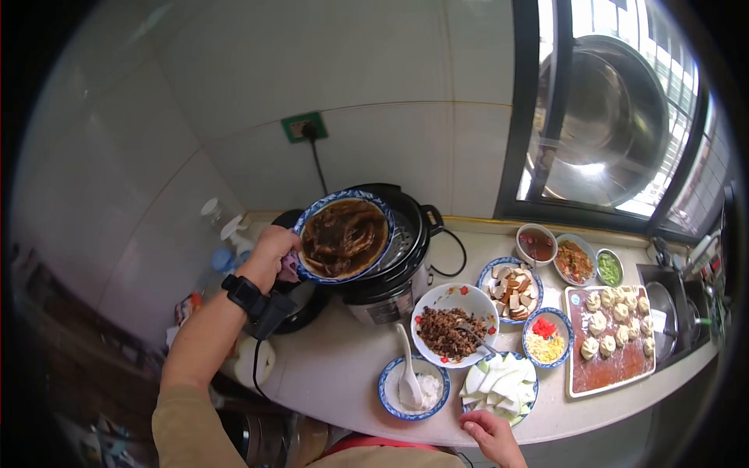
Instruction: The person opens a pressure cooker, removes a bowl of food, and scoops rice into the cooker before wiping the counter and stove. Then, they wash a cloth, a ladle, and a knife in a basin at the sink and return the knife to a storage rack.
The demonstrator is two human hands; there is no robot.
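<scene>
My left hand is closed on the rim of a blue-and-white bowl, with a purple cloth between hand and bowl. Dark brown pieces in sauce fill the bowl, which I see tilted above the left side of a black and silver electric pressure cooker. Part of the cooker's opening shows to the right of the bowl. Low in the view, my right hand has its fingers loosely bent and apart, holding nothing. It is at the near edge of a plate of pale green vegetable slices.
On the counter are a rice bowl with a white paddle, a minced filling bowl, chopped mushrooms, a red-and-yellow garnish bowl, several small bowls, and a dumpling tray. Spray bottles stand left; a sink right.
</scene>
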